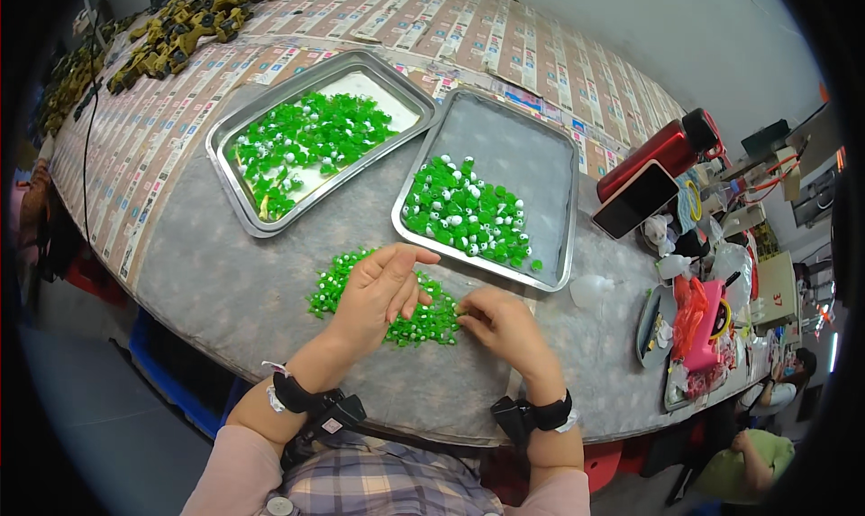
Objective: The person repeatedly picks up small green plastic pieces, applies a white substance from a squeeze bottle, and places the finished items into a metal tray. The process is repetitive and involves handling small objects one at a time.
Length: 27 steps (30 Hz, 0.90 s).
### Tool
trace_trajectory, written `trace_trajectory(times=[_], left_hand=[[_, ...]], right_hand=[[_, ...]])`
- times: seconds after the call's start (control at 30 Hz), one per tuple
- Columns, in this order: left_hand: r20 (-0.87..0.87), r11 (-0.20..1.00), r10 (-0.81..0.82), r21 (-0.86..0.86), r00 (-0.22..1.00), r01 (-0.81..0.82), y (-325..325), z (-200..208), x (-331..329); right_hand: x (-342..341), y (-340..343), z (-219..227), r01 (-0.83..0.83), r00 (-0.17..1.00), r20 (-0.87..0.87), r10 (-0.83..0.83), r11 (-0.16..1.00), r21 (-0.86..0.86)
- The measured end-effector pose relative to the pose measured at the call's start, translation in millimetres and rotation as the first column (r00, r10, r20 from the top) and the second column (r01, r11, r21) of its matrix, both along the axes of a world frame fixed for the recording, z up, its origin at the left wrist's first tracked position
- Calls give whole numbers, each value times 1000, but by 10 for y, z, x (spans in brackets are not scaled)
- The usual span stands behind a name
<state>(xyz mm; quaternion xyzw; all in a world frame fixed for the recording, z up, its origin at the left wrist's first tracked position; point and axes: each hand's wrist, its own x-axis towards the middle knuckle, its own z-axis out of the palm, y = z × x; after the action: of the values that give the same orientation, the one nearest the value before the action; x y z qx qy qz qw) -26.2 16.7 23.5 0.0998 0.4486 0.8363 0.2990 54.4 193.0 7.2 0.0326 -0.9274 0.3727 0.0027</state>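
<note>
A loose pile of small green plastic pieces with white dots (432, 318) lies on the table in front of me. Over its middle is my left hand (378, 291), its fingers curled in and the thumb laid along them; whatever they may hold is hidden. At the pile's right edge, my right hand (500, 322) has thumb and fingertips pinched together, touching or just above the pieces. What sits in that pinch is too small to make out. Beyond the hands, a grey metal tray (547, 191) holds larger green pieces with white, dark-dotted balls (468, 211).
Left of that tray stands a second metal tray (236, 187) with more green and white pieces (315, 133). A red bottle (653, 155) and a propped phone (636, 199) are on the right, near a pink container (705, 327). Yellow-brown toy vehicles (185, 34) lie far left.
</note>
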Motion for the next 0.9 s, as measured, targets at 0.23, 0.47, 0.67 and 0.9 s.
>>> trace_trajectory(times=[0.23, 0.47, 0.67, 0.9], left_hand=[[-85, 941, -221, -280, 972, 189, -57, -5, 122], [-785, 931, -135, -309, 605, -193, -14, -90, 191], [-841, 924, -115, -286, 529, -255, 26, -40, 214], [-482, 950, -164, -314, 861, 5, 60, -155, 308]], right_hand=[[105, 56, 88, 182, 981, 163, -105, 788, -588], [177, -71, 211, 125, 992, 95, -84, 497, -859], [157, -151, 183, 81, 996, 58, -71, 389, -918], [177, -139, 219, 149, 986, 58, -154, 690, -708]])
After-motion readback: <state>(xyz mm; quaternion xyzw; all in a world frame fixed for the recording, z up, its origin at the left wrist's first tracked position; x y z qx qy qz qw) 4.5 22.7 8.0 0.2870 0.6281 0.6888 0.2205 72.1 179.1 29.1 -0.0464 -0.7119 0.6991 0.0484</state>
